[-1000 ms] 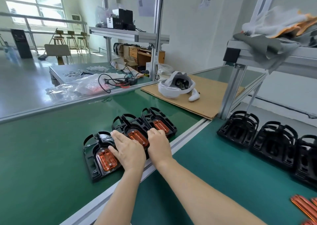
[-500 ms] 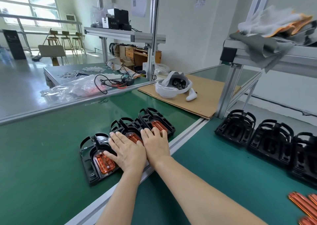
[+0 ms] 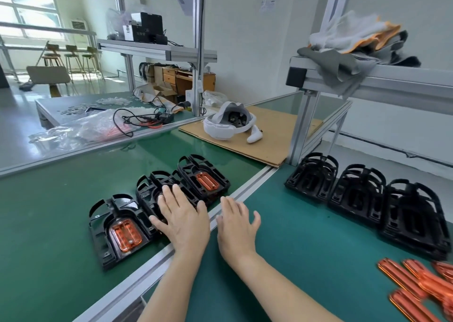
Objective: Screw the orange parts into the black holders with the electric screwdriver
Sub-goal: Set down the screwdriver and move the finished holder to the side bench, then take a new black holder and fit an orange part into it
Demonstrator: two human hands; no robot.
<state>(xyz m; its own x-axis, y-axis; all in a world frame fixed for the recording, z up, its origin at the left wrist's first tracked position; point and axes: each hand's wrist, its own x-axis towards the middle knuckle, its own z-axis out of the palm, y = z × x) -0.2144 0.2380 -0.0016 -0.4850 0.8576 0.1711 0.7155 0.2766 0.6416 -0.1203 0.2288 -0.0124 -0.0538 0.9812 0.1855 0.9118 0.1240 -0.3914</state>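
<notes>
Green bench mat [image 3: 49, 223], two work surfaces meeting at an aluminium rail [image 3: 247, 189].

Left hand [image 3: 182, 220]: flat, fingers straight and spread, palm down on the middle black holder [image 3: 152, 191]. Grasps nothing. It covers that holder's centre, so whether an orange part sits there cannot be told.

Right hand [image 3: 236, 226]: released, fingers straight and slightly apart, over the rail and the edge of the right-hand mat. Holds nothing; contact with the surface cannot be told.

Three holders in a diagonal row on the left mat. Near holder [image 3: 107, 245] has an orange part [image 3: 125, 234] seated in its recess. Far holder [image 3: 218, 184] also carries an orange part [image 3: 207, 181].

Right mat: three stacks of empty black holders [image 3: 353, 196] side by side below the shelf frame. Loose orange parts [image 3: 421, 287] lie in a heap near the right edge, partly blurred.

Behind: white headset [image 3: 229, 125] on a cardboard sheet [image 3: 274, 140]. Gloves and grey cloth [image 3: 355, 44] on the upper shelf. Tangled cables [image 3: 137, 121] beyond the glass partition.
</notes>
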